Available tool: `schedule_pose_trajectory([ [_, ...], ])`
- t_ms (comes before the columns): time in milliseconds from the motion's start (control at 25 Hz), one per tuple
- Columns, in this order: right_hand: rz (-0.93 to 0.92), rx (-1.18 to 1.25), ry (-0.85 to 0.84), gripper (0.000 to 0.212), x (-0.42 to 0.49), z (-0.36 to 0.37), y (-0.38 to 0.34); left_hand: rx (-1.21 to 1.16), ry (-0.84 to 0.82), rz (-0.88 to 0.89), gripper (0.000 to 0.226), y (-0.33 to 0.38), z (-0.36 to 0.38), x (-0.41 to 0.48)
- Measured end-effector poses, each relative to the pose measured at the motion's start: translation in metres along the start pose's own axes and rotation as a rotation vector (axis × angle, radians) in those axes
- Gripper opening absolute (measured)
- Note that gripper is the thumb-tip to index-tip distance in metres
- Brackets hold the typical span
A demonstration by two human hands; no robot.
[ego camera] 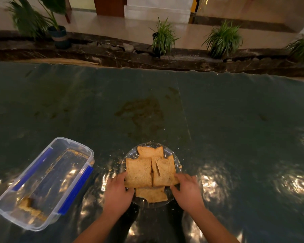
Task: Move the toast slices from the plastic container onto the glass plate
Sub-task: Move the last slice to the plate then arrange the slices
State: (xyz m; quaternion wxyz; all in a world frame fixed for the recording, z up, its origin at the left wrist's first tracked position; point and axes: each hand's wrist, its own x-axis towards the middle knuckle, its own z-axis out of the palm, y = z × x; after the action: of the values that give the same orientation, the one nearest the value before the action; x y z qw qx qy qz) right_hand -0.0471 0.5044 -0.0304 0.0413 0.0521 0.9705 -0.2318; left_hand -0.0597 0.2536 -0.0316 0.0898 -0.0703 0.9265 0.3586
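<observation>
The plate (176, 161) sits on the table (226, 111) and carries the toast (139, 172), several slices overlapping. The left hand (117, 193) grasps the plate's left side, fingers touching the nearest slice. The right hand (187, 189) grasps the plate's right side, pinching a slice's corner. The container (42, 183) lies left of the plate, holding only toast fragments.
</observation>
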Motion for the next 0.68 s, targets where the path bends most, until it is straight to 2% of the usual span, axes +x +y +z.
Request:
schedule_pose_trajectory([
  [160, 0.006, -0.014, 0.000, 0.039, 0.010, -0.007, 0.001, -0.039, -0.044, 0.015, 0.036, 0.001, -0.007, 0.009],
  [360, 0.015, -0.002, -0.034, 0.047, 0.044, -0.011, -0.007, -0.010, -0.044, -0.044, 0.065, 0.015, -0.011, 0.029],
  [520, 0.023, -0.009, -0.138, 0.055, 0.059, -0.006, -0.011, -0.045, -0.071, -0.102, 0.075, 0.021, -0.010, 0.038],
  [680, 0.006, -0.008, -0.153, 0.056, 0.054, -0.007, -0.009, -0.066, -0.105, -0.113, 0.081, 0.018, -0.010, 0.039],
])
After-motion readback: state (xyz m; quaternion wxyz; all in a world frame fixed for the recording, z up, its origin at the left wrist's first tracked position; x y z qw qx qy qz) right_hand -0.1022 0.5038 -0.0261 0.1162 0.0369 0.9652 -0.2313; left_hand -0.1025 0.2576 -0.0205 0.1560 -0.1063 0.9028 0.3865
